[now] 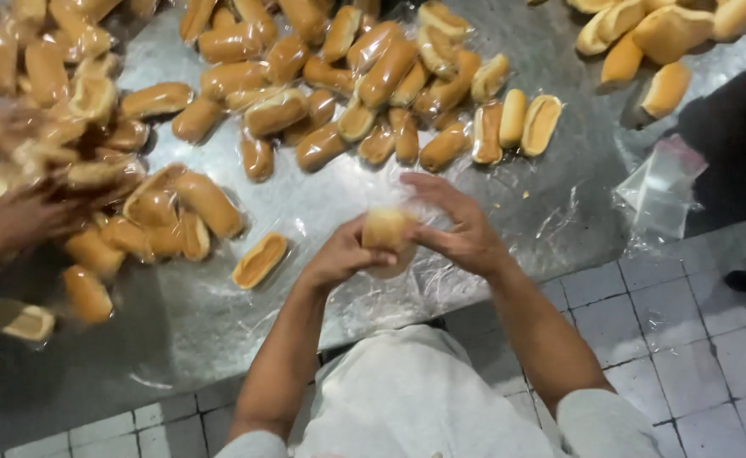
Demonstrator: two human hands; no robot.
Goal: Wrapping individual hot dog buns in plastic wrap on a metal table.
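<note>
Both my hands meet over the near edge of a metal table [331, 203]. Between them sits a golden bread roll [387, 231] in thin clear plastic. My left hand [343, 254] cups the roll from the left and below. From the right, my right hand [456, 222] has its fingers spread over the roll and the wrap. One single wrapped roll [259, 260] lies on the table just left of my left hand.
Many wrapped long rolls [347, 76] are heaped across the far table, with more rolls [653, 34] at top right. Another person's hand [17, 222] reaches into a pile at the left. Clear bags [663, 191] lie at the right edge. Tiled floor [687, 339] lies below.
</note>
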